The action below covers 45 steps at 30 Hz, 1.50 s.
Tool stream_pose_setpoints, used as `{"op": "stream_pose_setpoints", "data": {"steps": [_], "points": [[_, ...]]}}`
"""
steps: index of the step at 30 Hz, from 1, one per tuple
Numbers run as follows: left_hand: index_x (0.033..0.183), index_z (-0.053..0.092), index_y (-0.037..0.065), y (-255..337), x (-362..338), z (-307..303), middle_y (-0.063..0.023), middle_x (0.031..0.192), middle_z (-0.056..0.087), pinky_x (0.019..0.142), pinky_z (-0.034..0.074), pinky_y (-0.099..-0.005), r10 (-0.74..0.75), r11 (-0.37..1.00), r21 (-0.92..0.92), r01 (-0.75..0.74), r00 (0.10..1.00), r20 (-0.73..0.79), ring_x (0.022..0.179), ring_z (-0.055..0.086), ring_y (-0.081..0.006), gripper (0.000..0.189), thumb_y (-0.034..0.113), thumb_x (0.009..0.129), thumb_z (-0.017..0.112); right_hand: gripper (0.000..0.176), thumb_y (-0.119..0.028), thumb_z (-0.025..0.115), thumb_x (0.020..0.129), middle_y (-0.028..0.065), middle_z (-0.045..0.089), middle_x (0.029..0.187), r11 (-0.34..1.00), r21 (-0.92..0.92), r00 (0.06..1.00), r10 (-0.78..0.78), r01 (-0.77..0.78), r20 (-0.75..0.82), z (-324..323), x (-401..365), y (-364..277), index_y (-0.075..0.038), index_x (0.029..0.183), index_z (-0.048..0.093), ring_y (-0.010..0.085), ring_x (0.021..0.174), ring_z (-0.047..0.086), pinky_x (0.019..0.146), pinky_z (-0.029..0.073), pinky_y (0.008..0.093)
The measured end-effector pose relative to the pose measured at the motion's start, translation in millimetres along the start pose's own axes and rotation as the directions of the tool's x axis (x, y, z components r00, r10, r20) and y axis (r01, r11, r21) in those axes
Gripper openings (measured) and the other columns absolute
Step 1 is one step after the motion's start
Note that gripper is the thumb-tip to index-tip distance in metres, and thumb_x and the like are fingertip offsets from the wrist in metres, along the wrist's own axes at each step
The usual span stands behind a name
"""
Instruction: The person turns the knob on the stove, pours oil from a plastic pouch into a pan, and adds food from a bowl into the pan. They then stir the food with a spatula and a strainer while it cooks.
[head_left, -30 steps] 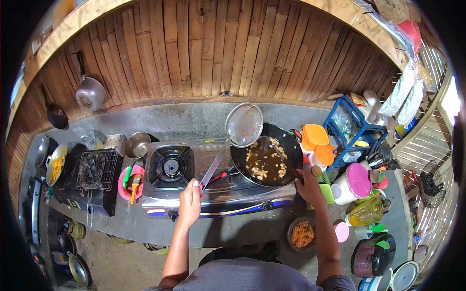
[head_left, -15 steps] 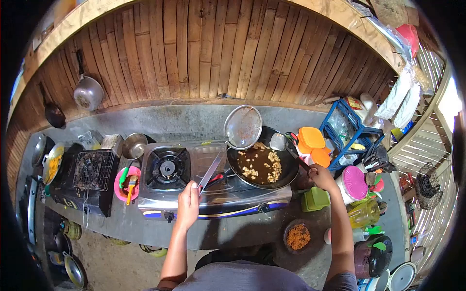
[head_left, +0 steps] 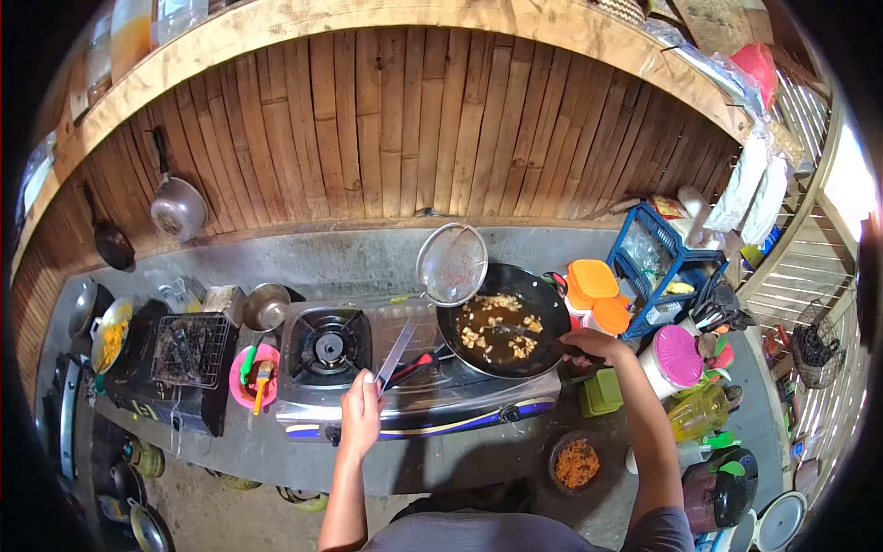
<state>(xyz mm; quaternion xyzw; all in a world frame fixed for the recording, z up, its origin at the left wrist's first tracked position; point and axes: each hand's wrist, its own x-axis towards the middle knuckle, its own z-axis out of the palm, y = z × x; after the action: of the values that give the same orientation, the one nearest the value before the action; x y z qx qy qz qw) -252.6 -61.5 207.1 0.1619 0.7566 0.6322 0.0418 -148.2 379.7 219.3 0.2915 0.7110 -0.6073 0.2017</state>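
Observation:
My left hand (head_left: pixel 361 411) grips the long metal handle of a round mesh strainer (head_left: pixel 452 265). The strainer's bowl hangs at the back left rim of a black frying pan (head_left: pixel 469 368). Pale browned pieces (head_left: pixel 478 339) lie in dark oil in this pan. In my right hand (head_left: pixel 596 349), at the pan's right side, is the dark handle of a spatula (head_left: pixel 511 328), whose blade is down in the oil among the pieces and partly hidden. The pan's red and black handle (head_left: pixel 414 368) points left, close to my left hand.
The gas stove (head_left: pixel 395 419) has a bare burner (head_left: pixel 330 347) on its left. A pink bowl (head_left: pixel 254 377) with brushes stands left of it. Orange-lidded tubs (head_left: pixel 593 278), a blue rack (head_left: pixel 667 262) and a green container (head_left: pixel 602 393) crowd the right. A mortar (head_left: pixel 574 464) holds orange paste.
The spatula's blade has gone from the pan's back right rim down into the oil, and the pieces are spread differently. The strainer stays by the rim. The view has shifted slightly.

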Motion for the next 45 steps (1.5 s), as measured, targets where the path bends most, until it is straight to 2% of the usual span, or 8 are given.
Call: {"op": "stream_pose_setpoints", "data": {"steps": [8, 16, 21, 24, 31, 37, 40, 45], "points": [[0.083, 0.046, 0.002, -4, 2, -1, -0.0018, 0.069, 0.049, 0.052, 0.042, -0.0248, 0.011, 0.999, -0.047, -0.010, 1.000, 0.015, 0.059, 0.045, -0.0079, 0.031, 0.025, 0.102, 0.036, 0.020, -0.026, 0.051, 0.096, 0.0000, 0.052, 0.076, 0.990, 0.113, 0.983, -0.103, 0.087, 0.152, 31, -30, 4, -0.006, 0.100, 0.052, 0.0023, 0.046, 0.039, 0.038, 0.029, 0.0184], [0.077, 0.044, 0.005, -2, 11, 3, 0.0009, 0.062, 0.041, 0.048, 0.032, -0.0254, 0.032, 0.997, -0.071, -0.029, 0.998, 0.053, 0.054, 0.038, -0.0072, 0.036, 0.029, 0.102, 0.035, 0.024, -0.023, 0.054, 0.095, 0.0002, 0.055, 0.076, 0.956, 0.061, 0.958, -0.286, 0.286, -0.005, 42, -59, 27, -0.004, 0.109, 0.054, 0.0050, 0.051, 0.044, 0.044, 0.037, 0.0202], [0.075, 0.042, 0.006, -2, 15, 8, 0.0015, 0.063, 0.039, 0.048, 0.031, -0.0241, 0.039, 0.996, -0.086, -0.034, 0.997, 0.063, 0.055, 0.036, -0.0062, 0.037, 0.031, 0.102, 0.035, 0.035, -0.019, 0.060, 0.089, 0.0102, 0.065, 0.077, 0.881, -0.366, 0.843, -0.425, 0.300, -0.332, 52, -75, 38, -0.002, 0.119, 0.052, 0.0152, 0.059, 0.060, 0.050, 0.047, 0.0303], [0.075, 0.042, 0.006, -3, 16, 10, 0.0020, 0.065, 0.038, 0.048, 0.030, -0.0232, 0.046, 0.994, -0.102, -0.037, 0.995, 0.092, 0.056, 0.036, -0.0056, 0.037, 0.030, 0.102, 0.036, 0.040, -0.017, 0.063, 0.084, 0.0191, 0.065, 0.080, 0.527, -0.814, 0.592, -0.746, 0.244, -0.306, 57, -83, 43, -0.002, 0.119, 0.052, 0.0314, 0.067, 0.064, 0.057, 0.051, 0.0416], [0.076, 0.041, 0.007, -4, 16, 15, 0.0031, 0.066, 0.037, 0.047, 0.029, -0.0216, 0.017, 0.981, -0.191, 0.009, 0.991, 0.135, 0.055, 0.034, -0.0045, 0.035, 0.030, 0.102, 0.036, 0.044, -0.016, 0.062, 0.081, 0.0226, 0.064, 0.094, 0.608, -0.781, 0.599, -0.574, -0.144, -0.558, 63, -83, 30, -0.006, 0.123, 0.051, 0.0395, 0.086, 0.063, 0.074, 0.051, 0.0483], [0.076, 0.040, 0.006, -1, 10, 14, 0.0026, 0.066, 0.038, 0.047, 0.029, -0.0221, 0.029, 0.991, -0.130, -0.011, 0.991, 0.134, 0.055, 0.034, -0.0052, 0.036, 0.029, 0.103, 0.035, 0.041, -0.018, 0.062, 0.082, 0.0235, 0.061, 0.097, 0.463, -0.886, 0.457, -0.789, 0.002, -0.411, 48, -33, 53, -0.003, 0.119, 0.051, 0.0397, 0.084, 0.063, 0.071, 0.051, 0.0510], [0.075, 0.040, 0.006, 0, 6, 12, 0.0022, 0.065, 0.037, 0.047, 0.029, -0.0227, 0.021, 0.994, -0.112, -0.008, 0.993, 0.116, 0.055, 0.035, -0.0057, 0.036, 0.029, 0.103, 0.035, 0.032, -0.017, 0.060, 0.082, 0.0228, 0.064, 0.093, 0.680, -0.729, 0.727, -0.539, 0.079, -0.424, 48, -24, 41, -0.001, 0.109, 0.058, 0.0387, 0.091, 0.062, 0.075, 0.050, 0.0511], [0.075, 0.040, 0.007, -3, 7, 9, 0.0023, 0.064, 0.038, 0.047, 0.030, -0.0226, 0.030, 0.993, -0.116, -0.017, 0.994, 0.108, 0.055, 0.035, -0.0055, 0.038, 0.031, 0.103, 0.034, 0.031, -0.020, 0.058, 0.088, 0.0089, 0.067, 0.074, 0.891, -0.427, 0.906, -0.299, 0.154, -0.298, 57, -26, 15, 0.000, 0.111, 0.059, 0.0161, 0.056, 0.062, 0.053, 0.050, 0.0312]]}}
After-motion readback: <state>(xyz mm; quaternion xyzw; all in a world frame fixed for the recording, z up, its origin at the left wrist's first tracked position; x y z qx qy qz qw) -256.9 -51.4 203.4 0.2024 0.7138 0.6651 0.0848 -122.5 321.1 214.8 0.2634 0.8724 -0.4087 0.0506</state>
